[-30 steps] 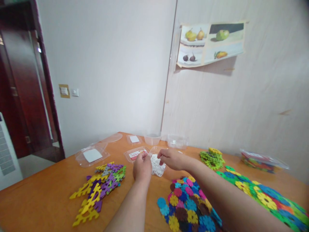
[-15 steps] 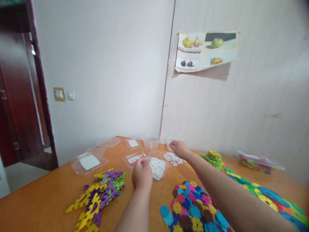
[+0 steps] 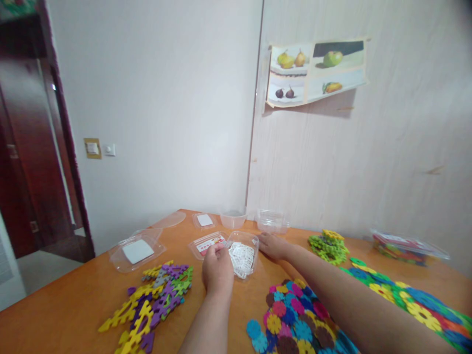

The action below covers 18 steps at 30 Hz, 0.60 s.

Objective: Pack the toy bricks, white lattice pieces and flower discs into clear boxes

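Note:
A clear plastic tub holding white lattice pieces stands in the middle of the table. My left hand is closed at the tub's left edge, thumb and fingers pinching its rim. Just right of the tub, my right hand lies palm down, low over the table, covering whatever is beneath it; its fingertips are near the tub's right rim. Behind my left hand lies a clear lid with a red and white label.
Clear containers and lids stand along the back. Purple and yellow pieces lie left, colourful flower discs front centre, green pieces and larger rings right. A filled box stands far right.
My right hand has come down from the back container onto the table beside the tub. The loose white pieces there no longer show. My left hand stays at the tub.

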Tool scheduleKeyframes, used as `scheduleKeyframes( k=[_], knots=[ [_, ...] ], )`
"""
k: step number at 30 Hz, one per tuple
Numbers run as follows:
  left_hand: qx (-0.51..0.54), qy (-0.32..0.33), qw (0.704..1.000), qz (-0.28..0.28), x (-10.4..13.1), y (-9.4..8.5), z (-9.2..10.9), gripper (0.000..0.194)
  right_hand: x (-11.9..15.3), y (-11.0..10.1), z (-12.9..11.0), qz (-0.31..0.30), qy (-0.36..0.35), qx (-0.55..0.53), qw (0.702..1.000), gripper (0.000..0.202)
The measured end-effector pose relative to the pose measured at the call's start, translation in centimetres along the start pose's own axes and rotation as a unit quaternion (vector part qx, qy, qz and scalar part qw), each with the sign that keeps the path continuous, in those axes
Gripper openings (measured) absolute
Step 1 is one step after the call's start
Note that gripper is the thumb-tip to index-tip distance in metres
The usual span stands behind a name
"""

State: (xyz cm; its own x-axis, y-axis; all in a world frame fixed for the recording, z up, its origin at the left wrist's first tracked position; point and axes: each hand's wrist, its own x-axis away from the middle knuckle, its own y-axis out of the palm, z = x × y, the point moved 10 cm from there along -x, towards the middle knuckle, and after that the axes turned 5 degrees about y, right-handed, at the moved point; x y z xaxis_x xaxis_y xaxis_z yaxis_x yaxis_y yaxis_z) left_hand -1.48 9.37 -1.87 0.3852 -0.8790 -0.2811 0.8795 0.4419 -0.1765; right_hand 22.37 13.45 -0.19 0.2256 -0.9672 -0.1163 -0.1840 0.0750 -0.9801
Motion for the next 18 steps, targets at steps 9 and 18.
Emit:
scheduleKeyframes(
  k=[9,18],
  knots=[
    [-0.001,-0.008,1.000,-0.003,-0.2,0.0,0.0,0.017,4.4,-1.0,-0.3,-0.002,-0.025,-0.108,0.994,0.039],
    [-0.011,0.003,1.000,-0.002,-0.2,-0.1,0.3,0.020,6.0,-3.4,3.3,0.071,0.096,-0.101,0.988,0.025]
  ],
)
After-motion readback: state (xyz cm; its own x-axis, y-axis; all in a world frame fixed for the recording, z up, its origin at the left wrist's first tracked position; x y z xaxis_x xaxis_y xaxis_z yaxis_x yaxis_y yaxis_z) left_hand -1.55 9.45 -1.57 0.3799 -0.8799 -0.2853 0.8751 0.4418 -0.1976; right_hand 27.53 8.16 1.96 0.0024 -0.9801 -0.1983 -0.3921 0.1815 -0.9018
